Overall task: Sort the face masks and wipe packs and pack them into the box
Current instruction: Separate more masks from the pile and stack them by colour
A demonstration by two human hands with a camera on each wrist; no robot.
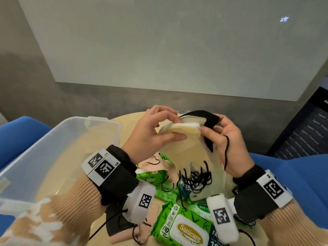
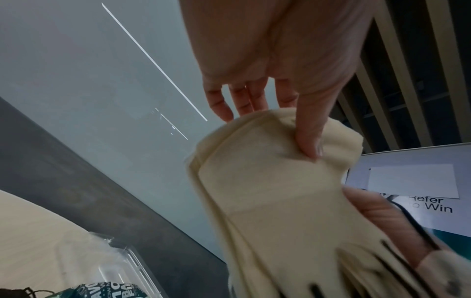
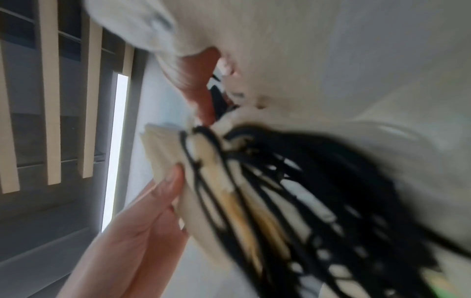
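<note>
Both hands hold a stack of cream face masks [image 1: 179,132] [image 2: 267,191] [image 3: 173,161] above the round table, black ear loops [image 1: 197,176] dangling below it. My left hand [image 1: 159,126] grips the stack's left end, thumb underneath, fingers curled on top. My right hand [image 1: 220,132] pinches the right end together with a black mask [image 1: 205,119] lying on the stack. Green wipe packs [image 1: 184,228] lie on the table under my wrists, with pink and black masks [image 1: 124,226] beside them. The clear plastic box [image 1: 58,150] stands at the left.
The round wooden table [image 1: 127,118] is small, with blue chairs [image 1: 23,130] on both sides. A grey wall and a projection screen [image 1: 159,41] stand behind. A dark sign [image 1: 305,128] stands at the right.
</note>
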